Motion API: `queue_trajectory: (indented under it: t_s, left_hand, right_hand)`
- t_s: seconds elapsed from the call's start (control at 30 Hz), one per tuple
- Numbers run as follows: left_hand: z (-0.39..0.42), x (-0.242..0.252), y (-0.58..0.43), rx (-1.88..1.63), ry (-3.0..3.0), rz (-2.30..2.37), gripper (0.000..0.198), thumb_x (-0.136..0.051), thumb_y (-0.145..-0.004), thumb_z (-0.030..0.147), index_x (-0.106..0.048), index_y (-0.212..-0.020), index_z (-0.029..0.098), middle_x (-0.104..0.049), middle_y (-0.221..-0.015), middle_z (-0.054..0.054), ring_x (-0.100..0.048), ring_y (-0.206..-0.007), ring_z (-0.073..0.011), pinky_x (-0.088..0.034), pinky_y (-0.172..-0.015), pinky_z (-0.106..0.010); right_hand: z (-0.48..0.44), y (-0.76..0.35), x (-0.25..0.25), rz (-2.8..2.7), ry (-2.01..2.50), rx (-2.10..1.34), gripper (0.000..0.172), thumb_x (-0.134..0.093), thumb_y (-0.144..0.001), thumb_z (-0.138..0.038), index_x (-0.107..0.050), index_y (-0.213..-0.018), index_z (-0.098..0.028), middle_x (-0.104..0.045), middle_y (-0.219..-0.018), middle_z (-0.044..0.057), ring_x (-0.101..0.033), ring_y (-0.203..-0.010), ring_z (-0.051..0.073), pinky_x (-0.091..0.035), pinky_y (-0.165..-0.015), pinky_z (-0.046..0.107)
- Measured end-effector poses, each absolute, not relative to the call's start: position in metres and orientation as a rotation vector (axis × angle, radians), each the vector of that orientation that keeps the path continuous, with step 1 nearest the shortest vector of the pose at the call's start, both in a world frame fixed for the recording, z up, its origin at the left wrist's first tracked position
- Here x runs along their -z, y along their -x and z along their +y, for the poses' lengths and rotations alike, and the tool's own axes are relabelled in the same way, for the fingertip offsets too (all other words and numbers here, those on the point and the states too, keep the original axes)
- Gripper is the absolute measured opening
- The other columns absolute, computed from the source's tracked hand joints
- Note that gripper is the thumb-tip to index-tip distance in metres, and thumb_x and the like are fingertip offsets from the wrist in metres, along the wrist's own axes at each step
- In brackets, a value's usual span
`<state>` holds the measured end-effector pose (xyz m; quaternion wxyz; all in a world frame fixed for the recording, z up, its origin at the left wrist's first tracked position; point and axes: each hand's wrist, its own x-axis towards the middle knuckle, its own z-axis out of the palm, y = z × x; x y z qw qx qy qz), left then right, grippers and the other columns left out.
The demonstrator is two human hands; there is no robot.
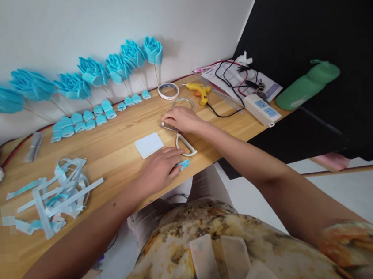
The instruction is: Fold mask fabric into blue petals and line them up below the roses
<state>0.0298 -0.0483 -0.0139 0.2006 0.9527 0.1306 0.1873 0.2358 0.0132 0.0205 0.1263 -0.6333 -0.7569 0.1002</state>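
My left hand (160,169) rests near the table's front edge, its fingers reaching over the white handle of a pair of scissors (192,150). A small piece of blue fabric (184,164) sticks out between its thumb and fingers. Farther back, my right hand (181,118) is curled down over the scissors' blade end, fingertips together. What those fingers hold is hidden; a small pale tip shows beside them. Between the hands, to the left, lies a white folded square (149,145).
Blue fabric flowers (92,71) on sticks lean on the wall behind rows of small blue rolls (89,123). Cut strips (59,193) lie left. Around the back right are a tape roll (168,91), yellow glue gun (200,93), power strip (263,110) and green bottle (307,84).
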Motion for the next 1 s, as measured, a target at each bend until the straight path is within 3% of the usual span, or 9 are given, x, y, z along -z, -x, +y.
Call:
queue_trajectory:
  t_s: [0.17,0.4,0.67,0.77,0.9,1.0]
  left_hand:
    - [-0.047,0.014,-0.030,-0.560,-2.658,0.352,0.017,-0.056,-0.096,0.015,-0.072,-0.091,0.018,-0.074,-0.134,-0.011,-0.069,-0.123,-0.0282,-0.057,-0.105,-0.047]
    - [-0.047,0.015,-0.031,-0.552,-2.646,0.369,0.019,-0.055,-0.097,0.018,-0.073,-0.098,0.018,-0.075,-0.132,-0.011,-0.069,-0.121,-0.0285,-0.058,-0.104,-0.048]
    - [-0.048,0.013,-0.031,-0.540,-2.558,0.413,0.019,-0.055,-0.094,0.014,-0.072,-0.090,0.019,-0.076,-0.129,-0.009,-0.069,-0.119,-0.0254,-0.057,-0.103,-0.044]
    - [-0.048,0.010,-0.032,-0.528,-2.541,0.421,0.019,-0.055,-0.092,0.013,-0.071,-0.085,0.020,-0.077,-0.129,-0.008,-0.069,-0.118,-0.0255,-0.058,-0.101,-0.044]
    - [-0.049,0.009,-0.033,-0.513,-2.528,0.423,0.019,-0.055,-0.091,0.012,-0.070,-0.085,0.021,-0.077,-0.128,-0.007,-0.070,-0.117,-0.0255,-0.057,-0.103,-0.046]
    - [-0.050,0.010,-0.033,-0.527,-2.475,0.416,0.018,-0.055,-0.091,0.013,-0.069,-0.082,0.020,-0.077,-0.127,-0.009,-0.069,-0.119,-0.0287,-0.055,-0.104,-0.049]
  right_hand:
    - [0.023,-0.227,-0.024,-2.179,1.985,-0.389,0.030,-0.051,-0.098,-0.019,-0.082,-0.099,-0.020,-0.081,-0.105,0.007,-0.068,-0.093,0.021,-0.038,-0.073,0.031]
    - [0.026,-0.230,-0.027,-2.172,1.933,-0.553,0.020,-0.062,-0.091,-0.019,-0.081,-0.097,-0.017,-0.080,-0.094,0.005,-0.065,-0.078,0.015,-0.037,-0.067,0.027]
    - [0.016,-0.223,-0.002,-2.183,1.907,-0.228,0.024,-0.050,-0.099,-0.016,-0.074,-0.103,-0.017,-0.077,-0.110,0.010,-0.067,-0.098,0.022,-0.042,-0.081,0.031]
    - [0.013,-0.220,0.007,-2.132,1.913,-0.146,0.025,-0.047,-0.102,-0.018,-0.072,-0.104,-0.016,-0.076,-0.110,0.012,-0.067,-0.097,0.024,-0.044,-0.082,0.032]
    - [0.020,-0.220,0.015,-1.986,1.964,-0.147,0.026,-0.044,-0.103,-0.017,-0.070,-0.107,-0.014,-0.075,-0.113,0.014,-0.067,-0.098,0.024,-0.045,-0.084,0.033]
    - [0.028,-0.225,0.018,-1.875,1.836,-0.290,0.020,-0.049,-0.100,-0.018,-0.070,-0.101,-0.016,-0.076,-0.106,0.011,-0.066,-0.096,0.021,-0.046,-0.086,0.031]
